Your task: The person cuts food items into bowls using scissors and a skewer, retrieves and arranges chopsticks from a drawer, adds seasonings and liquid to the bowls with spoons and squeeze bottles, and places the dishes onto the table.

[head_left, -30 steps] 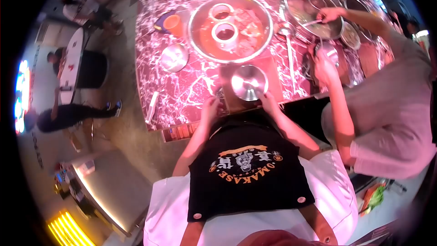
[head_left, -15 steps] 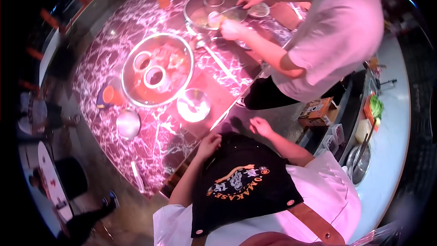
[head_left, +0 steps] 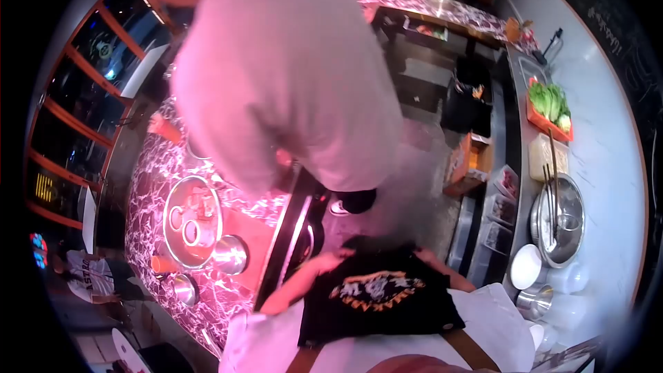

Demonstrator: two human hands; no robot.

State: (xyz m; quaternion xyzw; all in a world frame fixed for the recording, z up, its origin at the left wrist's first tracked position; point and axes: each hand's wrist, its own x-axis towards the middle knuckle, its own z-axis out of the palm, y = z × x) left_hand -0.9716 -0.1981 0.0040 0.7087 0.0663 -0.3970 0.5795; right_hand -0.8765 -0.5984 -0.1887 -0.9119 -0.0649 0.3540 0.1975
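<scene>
My left hand (head_left: 332,260) is close to the top edge of the black apron (head_left: 376,312) on my front, by the counter's edge. My right hand (head_left: 424,255) is at the apron's other side, partly covered by it. Both hands are dim and blurred, so their fingers do not show clearly, and no object can be made out in either. On the marbled table left of my left hand stands a wide metal basin (head_left: 213,247) with reddish food and two ring-shaped pieces inside. Beside it are a shiny steel pot (head_left: 231,255) and a smaller steel container (head_left: 185,291).
A co-worker in a pale shirt (head_left: 290,76) stands close ahead, hiding much of the table. Along the right counter are an orange basket of greens (head_left: 550,128), a metal bowl with chopsticks (head_left: 574,252) and a white bowl (head_left: 526,266). A cardboard box (head_left: 468,164) sits below.
My view has swung right, bringing the right-hand counter closer. The co-worker now fills the upper middle and hides the far basin. My hands have drawn in toward the apron.
</scene>
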